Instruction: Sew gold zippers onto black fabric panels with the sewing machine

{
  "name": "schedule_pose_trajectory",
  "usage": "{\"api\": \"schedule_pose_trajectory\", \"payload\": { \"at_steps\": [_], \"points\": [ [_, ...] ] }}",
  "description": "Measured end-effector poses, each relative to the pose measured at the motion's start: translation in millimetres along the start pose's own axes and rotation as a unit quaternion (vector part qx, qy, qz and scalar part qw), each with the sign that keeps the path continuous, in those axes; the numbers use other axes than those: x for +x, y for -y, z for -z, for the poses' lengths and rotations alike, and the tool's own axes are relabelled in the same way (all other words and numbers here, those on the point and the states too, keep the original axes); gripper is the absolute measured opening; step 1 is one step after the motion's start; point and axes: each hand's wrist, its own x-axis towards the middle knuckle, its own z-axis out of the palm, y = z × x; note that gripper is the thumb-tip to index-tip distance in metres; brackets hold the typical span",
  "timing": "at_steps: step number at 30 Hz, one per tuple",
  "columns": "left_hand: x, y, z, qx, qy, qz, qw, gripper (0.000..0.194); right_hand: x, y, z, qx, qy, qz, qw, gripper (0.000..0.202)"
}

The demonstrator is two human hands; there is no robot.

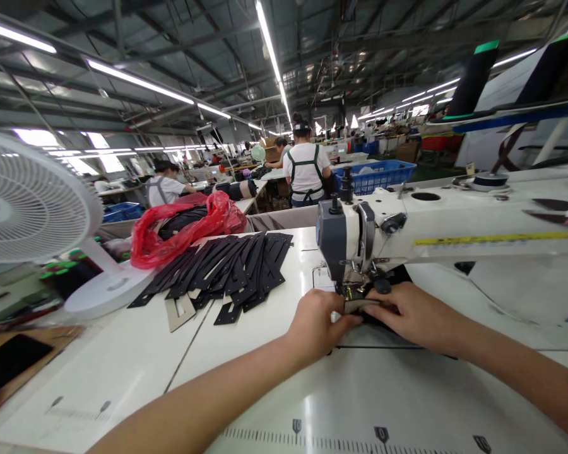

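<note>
Both my hands are at the needle area of a white and grey sewing machine (332, 243). Between them, a beige strip (360, 305) lies over a black fabric piece (383, 333) under the presser foot. My left hand (315, 320) pinches the strip's left end with thumb and fingers. Bent over its right end is my right hand (404, 310), thumb and fingertips closed on it. The needle's contact point is partly hidden by the fingers and the machine head. To the left lies a fanned pile of black strips with cut-out slots (236, 271), some showing a beige side.
A red plastic bag (189, 221) with dark pieces sits behind the pile. A white fan (108, 284) stands at left, near a black phone-like slab (14, 366). Scissors (558, 211) and a yellow tape (492, 239) are on the machine arm. Co-workers (307, 164) sit ahead beside a blue basket (378, 176).
</note>
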Motion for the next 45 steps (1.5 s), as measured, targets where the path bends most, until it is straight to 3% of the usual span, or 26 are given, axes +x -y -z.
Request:
{"api": "schedule_pose_trajectory", "payload": {
  "at_steps": [2, 4, 5, 7, 17, 34, 38, 41, 45],
  "points": [
    [-11.9, 0.1, -3.5, 0.051, -0.012, -0.102, 0.993, 0.009, -17.4, 3.3, -18.2, -0.06, -0.041, 0.048, 0.996, 0.019],
    [-24.6, -0.9, -7.7, 0.106, -0.027, -0.19, 0.976, 0.015, -34.1, 4.8, -40.4, -0.148, -0.123, 0.128, 0.973, 0.025],
    [-29.6, -1.7, -9.7, 0.131, -0.036, -0.218, 0.966, 0.019, -40.6, 4.8, -50.6, -0.193, -0.171, 0.164, 0.952, 0.028],
    [-35.5, -3.8, -12.7, 0.164, -0.049, -0.24, 0.956, 0.021, -48.6, 4.4, -65.4, -0.247, -0.211, 0.189, 0.927, 0.034],
    [-22.3, -11.5, -10.1, 0.171, -0.072, -0.244, 0.952, 0.021, -42.5, -1.3, -65.8, -0.263, -0.215, 0.183, 0.923, 0.037],
    [-0.8, 21.4, -25.4, 0.132, -0.034, -0.189, 0.972, 0.02, -11.0, -21.5, -68.1, -0.229, -0.207, 0.154, 0.939, 0.036],
    [-10.4, 17.9, -19.1, 0.1, -0.034, -0.148, 0.983, 0.015, -16.4, -17.4, -70.8, -0.286, -0.231, 0.149, 0.918, 0.036],
    [-18.4, 13.5, -16.2, 0.131, -0.055, -0.172, 0.975, 0.016, -24.0, -15.2, -73.3, -0.334, -0.243, 0.152, 0.898, 0.037],
    [-17.1, 12.2, -16.0, 0.17, -0.03, -0.185, 0.967, 0.018, -25.4, -16.9, -71.7, -0.345, -0.227, 0.169, 0.895, 0.042]
  ]
}}
